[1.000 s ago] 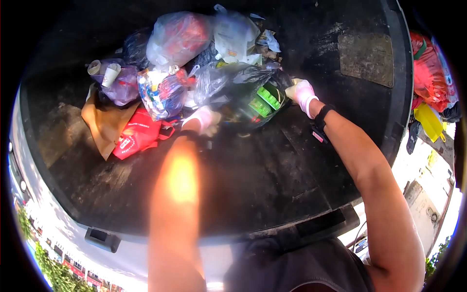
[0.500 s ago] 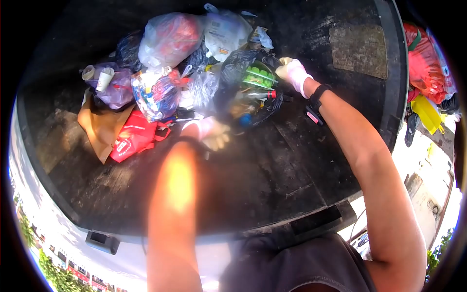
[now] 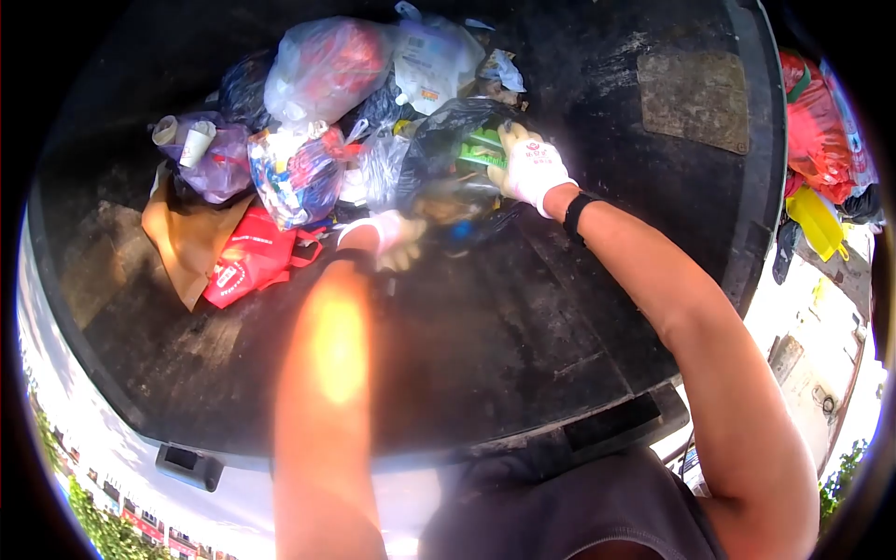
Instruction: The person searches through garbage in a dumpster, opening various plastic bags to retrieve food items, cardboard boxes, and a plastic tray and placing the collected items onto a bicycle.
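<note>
Both my hands wear white gloves with yellowish fingers. My right hand (image 3: 530,170) is at the right side of an opened black plastic bag (image 3: 431,149), its fingers closed over the edge of a green plastic tray (image 3: 481,149). My left hand (image 3: 396,241) is low beside the bag's left side; its fingers are blurred, and whether they grip the bag is unclear. Brownish waste (image 3: 453,203) and a small blue item (image 3: 461,230) show inside the bag, both smeared. Just left of my left hand lies a red bag (image 3: 252,261).
Several filled bags pile up behind, including a clear bag with red contents (image 3: 331,70) and a purple bag (image 3: 219,168) with paper cups (image 3: 196,145). A brown paper bag (image 3: 191,238) lies left. Red bags (image 3: 817,140) hang outside the dark container's right edge (image 3: 767,168).
My right hand has moved left and slightly down from the bag's rim onto the green tray. My left hand has shifted slightly up and left. The red-capped bottle is no longer visible.
</note>
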`<state>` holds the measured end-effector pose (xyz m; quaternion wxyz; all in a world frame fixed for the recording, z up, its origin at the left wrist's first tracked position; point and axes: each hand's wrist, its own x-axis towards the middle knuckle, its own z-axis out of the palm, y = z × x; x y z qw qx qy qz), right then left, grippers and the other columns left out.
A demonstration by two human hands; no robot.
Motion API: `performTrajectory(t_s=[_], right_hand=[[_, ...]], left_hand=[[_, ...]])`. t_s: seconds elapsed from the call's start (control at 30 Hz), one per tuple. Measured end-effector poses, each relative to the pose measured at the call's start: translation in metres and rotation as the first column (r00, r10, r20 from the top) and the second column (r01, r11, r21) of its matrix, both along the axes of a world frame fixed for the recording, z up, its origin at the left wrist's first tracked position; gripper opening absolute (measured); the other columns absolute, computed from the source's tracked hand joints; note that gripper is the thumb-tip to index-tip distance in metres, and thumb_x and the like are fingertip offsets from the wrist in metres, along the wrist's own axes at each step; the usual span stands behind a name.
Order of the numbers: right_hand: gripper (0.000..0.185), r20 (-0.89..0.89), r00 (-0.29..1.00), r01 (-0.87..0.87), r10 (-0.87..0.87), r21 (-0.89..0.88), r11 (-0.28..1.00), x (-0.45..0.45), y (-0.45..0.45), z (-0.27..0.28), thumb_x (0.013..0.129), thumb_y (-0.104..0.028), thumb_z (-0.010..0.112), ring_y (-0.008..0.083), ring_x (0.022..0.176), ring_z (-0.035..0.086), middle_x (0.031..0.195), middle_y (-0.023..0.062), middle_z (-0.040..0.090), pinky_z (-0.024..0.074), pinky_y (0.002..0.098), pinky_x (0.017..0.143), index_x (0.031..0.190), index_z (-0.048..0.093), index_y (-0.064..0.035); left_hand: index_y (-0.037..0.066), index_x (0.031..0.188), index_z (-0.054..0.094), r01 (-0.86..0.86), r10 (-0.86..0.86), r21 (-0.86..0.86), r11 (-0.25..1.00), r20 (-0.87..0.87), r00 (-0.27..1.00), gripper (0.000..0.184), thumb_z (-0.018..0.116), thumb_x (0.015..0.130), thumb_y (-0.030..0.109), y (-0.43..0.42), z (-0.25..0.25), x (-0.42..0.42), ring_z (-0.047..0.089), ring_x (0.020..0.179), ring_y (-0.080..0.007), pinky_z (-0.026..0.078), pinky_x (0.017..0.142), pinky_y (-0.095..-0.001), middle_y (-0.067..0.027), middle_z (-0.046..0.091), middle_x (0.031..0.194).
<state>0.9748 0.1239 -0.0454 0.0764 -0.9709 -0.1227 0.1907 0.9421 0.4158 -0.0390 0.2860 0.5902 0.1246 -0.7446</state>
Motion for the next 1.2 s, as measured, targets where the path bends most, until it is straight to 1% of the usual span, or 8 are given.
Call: performTrajectory(t_s=[0.07,0.17,0.2,0.37,0.47,0.73,0.9,1.2], right_hand=[[0.075,-0.218,0.976,0.002,-0.017,-0.068,0.998,0.01,0.007,0.005,0.099,-0.041,0.063,0.0418,0.137,0.058,0.151,0.0282,0.055,0.049,0.0519,0.113,0.158,0.045,0.0007],[0.087,-0.494,0.868,-0.009,-0.058,-0.132,0.991,0.028,0.025,0.013,0.095,-0.045,0.07,0.0409,0.139,0.059,0.152,0.0298,0.056,0.0485,0.0519,0.114,0.162,0.038,0.0],[0.086,-0.461,0.887,-0.04,-0.03,-0.141,0.989,0.025,0.026,0.005,0.095,-0.044,0.07,0.0408,0.139,0.059,0.152,0.0294,0.057,0.0485,0.0523,0.113,0.162,0.039,-0.0008],[0.064,-0.331,0.943,-0.073,-0.002,-0.212,0.975,0.019,0.029,-0.011,0.103,-0.027,0.059,0.0388,0.137,0.061,0.15,0.0242,0.061,0.0491,0.0538,0.111,0.161,0.043,-0.0052],[0.057,-0.27,0.962,-0.094,0.025,-0.244,0.965,0.022,0.029,-0.006,0.105,-0.023,0.055,0.0378,0.132,0.064,0.145,0.0225,0.064,0.0523,0.051,0.106,0.159,0.047,-0.0051],[0.046,-0.102,0.955,-0.283,0.278,-0.035,0.959,0.01,0.027,-0.011,0.087,-0.021,0.074,0.0408,0.1,0.075,0.104,0.0224,0.076,0.0581,0.0519,0.088,0.13,0.067,-0.0057],[0.047,-0.006,0.98,-0.198,0.198,-0.062,0.978,-0.002,0.014,-0.03,0.092,-0.024,0.072,0.0401,0.104,0.074,0.113,0.0238,0.075,0.0585,0.0503,0.091,0.135,0.066,-0.0068],[0.055,-0.434,0.879,-0.261,0.196,-0.097,0.96,0.038,0.02,0.027,0.097,-0.047,0.069,0.0402,0.111,0.074,0.121,0.0238,0.076,0.057,0.0495,0.099,0.138,0.066,-0.0098]], left_hand=[[0.0,0.121,0.077,0.198,-0.261,0.222,0.955,0.305,0.916,0.075,0.046,0.106,0.067,-0.003,-0.012,0.005,0.077,0.088,-0.0348,0.061,0.081,-0.0454,-0.0214,0.08,0.107],[-0.003,0.118,0.078,0.091,-0.421,0.434,0.897,0.77,0.48,0.067,0.052,0.103,0.058,-0.008,-0.012,0.002,0.076,0.106,-0.042,0.057,0.098,-0.0502,-0.0261,0.079,0.112],[-0.002,0.117,0.079,0.037,-0.379,0.418,0.908,0.778,0.501,0.063,0.055,0.102,0.054,-0.01,-0.013,0.012,0.074,0.111,-0.0436,0.056,0.102,-0.0501,-0.0273,0.078,0.113],[0.005,0.09,0.076,-0.01,-0.3,0.308,0.951,0.934,0.195,0.036,0.059,0.103,0.035,-0.015,-0.013,0.024,0.076,0.094,-0.0423,0.059,0.086,-0.0524,-0.0253,0.076,0.097],[0.004,0.087,0.075,0.013,-0.22,0.221,0.975,0.956,0.193,0.036,0.062,0.102,0.034,-0.021,-0.006,0.016,0.076,0.093,-0.0422,0.058,0.084,-0.0528,-0.0254,0.076,0.093],[0.001,0.107,0.081,-0.753,0.189,0.29,0.591,0.857,0.479,0.041,0.054,0.095,0.03,0.018,-0.033,0.01,0.075,0.102,-0.046,0.057,0.093,-0.0495,-0.0273,0.078,0.106],[-0.002,0.111,0.08,-0.741,0.222,0.235,0.629,0.859,0.461,0.044,0.055,0.092,0.029,0.019,-0.045,0.003,0.075,0.105,-0.0451,0.056,0.095,-0.0476,-0.0278,0.077,0.111],[-0.001,0.126,0.075,-0.417,0.038,0.337,0.844,0.738,0.673,0.051,0.053,0.091,0.028,0.035,-0.07,0.028,0.072,0.116,-0.0452,0.055,0.101,-0.0452,-0.0289,0.075,0.121]])
